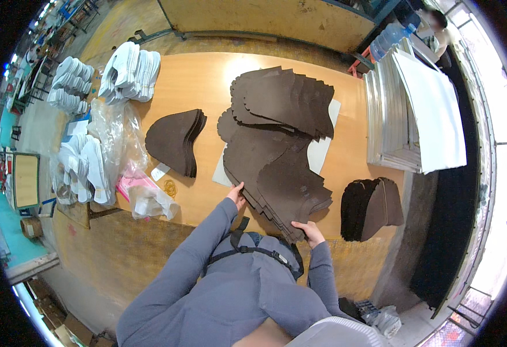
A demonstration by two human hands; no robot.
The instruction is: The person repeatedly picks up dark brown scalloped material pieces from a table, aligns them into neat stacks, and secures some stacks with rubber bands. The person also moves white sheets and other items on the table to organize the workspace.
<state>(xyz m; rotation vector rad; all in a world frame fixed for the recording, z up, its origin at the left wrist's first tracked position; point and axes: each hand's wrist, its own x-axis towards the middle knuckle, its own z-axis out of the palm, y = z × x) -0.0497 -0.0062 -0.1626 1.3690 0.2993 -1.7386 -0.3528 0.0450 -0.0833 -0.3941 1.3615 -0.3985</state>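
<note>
A fanned stack of dark brown cut sheets (253,156) with scalloped edges lies before me, its near corner hanging over the table's front edge. My left hand (237,195) is closed on the stack's near left edge, some fingers hidden beneath it. At the near corner, my right hand (309,232) grips the sheets with the thumb on top. Another pile of brown sheets (288,98) overlaps the far side. Pale board (223,173) shows from underneath. To the left rests a smaller stack of rounded brown pieces (172,139); to the right, another dark bundle (372,208).
The wooden table (201,75) carries bundles of white cut pieces (129,72) at left. Clear plastic bags (114,133), a pink packet (132,185) and rubber bands (170,188) lie nearby. Tall white sheets (427,110) stand at right. Another person (441,40) is beyond.
</note>
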